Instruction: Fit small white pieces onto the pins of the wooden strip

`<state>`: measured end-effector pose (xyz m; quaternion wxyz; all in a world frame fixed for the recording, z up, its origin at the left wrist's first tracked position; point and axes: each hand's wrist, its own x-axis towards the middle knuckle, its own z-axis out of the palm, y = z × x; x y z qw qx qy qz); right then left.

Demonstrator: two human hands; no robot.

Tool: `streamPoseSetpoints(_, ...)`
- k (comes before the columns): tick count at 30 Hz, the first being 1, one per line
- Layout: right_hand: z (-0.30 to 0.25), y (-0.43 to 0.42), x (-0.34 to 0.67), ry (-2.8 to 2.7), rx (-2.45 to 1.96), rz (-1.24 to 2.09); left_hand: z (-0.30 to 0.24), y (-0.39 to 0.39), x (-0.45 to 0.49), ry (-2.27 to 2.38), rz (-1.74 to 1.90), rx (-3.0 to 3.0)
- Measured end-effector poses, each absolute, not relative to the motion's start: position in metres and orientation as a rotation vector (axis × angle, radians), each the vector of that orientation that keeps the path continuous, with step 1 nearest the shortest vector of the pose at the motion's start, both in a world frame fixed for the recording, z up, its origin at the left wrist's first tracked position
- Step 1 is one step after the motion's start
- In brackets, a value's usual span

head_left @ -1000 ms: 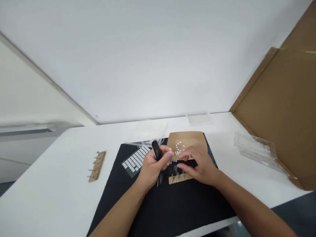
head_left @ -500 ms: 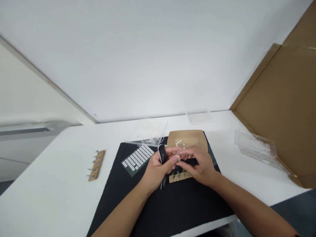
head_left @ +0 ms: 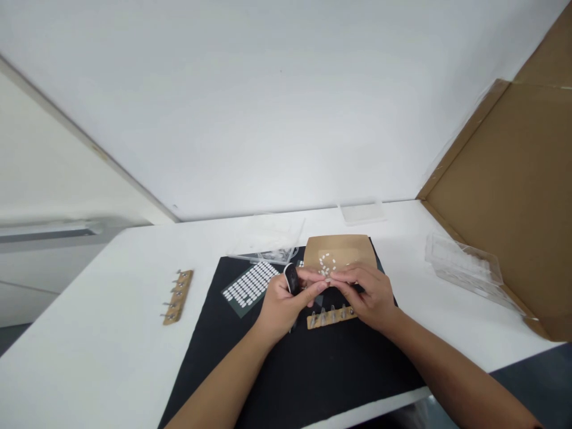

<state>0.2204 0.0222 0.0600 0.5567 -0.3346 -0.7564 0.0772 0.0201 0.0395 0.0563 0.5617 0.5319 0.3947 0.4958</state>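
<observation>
My left hand [head_left: 282,302] is closed, with a black, white-edged strip that looks like a nail file [head_left: 292,279] held upright in its fingers. Its thumb and forefinger meet those of my right hand [head_left: 369,293] at a tiny pale piece [head_left: 328,280]. Fingertips cover most of that piece, so its kind is unclear. My right hand pinches it from the other side. Just below the hands, a cork-coloured strip [head_left: 330,319] carries several clear upright tips. Behind the fingertips, small white ovals [head_left: 328,260] lie on a brown sheet [head_left: 357,245].
A dark card with rows of white ovals [head_left: 251,286] lies left on the black mat [head_left: 339,369]. Another tip stand [head_left: 177,298] is on the white table further left. Clear plastic boxes [head_left: 465,262] stand at right, beside a cardboard wall [head_left: 504,179]. A clear bag [head_left: 268,235] lies behind.
My fingertips have risen slightly and come together at the tiny piece. The black strip has tilted, showing less of its length. More of the tip strip below shows.
</observation>
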Motion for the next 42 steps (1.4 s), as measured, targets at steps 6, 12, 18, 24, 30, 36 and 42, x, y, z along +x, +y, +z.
streamPoseSetpoints(6,0.058,0.022,0.222,-1.768,-0.840,0.187,0.060,0.040,0.018,0.873,1.206,1.342)
streamPoseSetpoints(12,0.059,0.021,0.219,-1.727,-0.889,0.168,0.058,0.039,0.017,0.843,1.244,1.482)
streamPoseSetpoints(18,0.060,0.021,0.220,-1.763,-0.898,0.179,0.060,0.038,0.018,0.794,1.320,1.595)
streamPoseSetpoints(24,0.058,0.021,0.222,-1.842,-0.876,0.190,0.057,0.035,0.020,0.794,1.364,1.653)
streamPoseSetpoints(30,0.053,0.020,0.221,-1.889,-0.872,0.152,0.059,0.031,0.022,0.840,1.406,1.690)
streamPoseSetpoints(36,0.050,0.024,0.224,-1.969,-0.835,0.192,0.058,0.033,0.022,0.825,1.355,1.639)
streamPoseSetpoints(42,0.052,0.027,0.227,-2.017,-0.793,0.278,0.057,0.038,0.018,0.807,1.317,1.702)
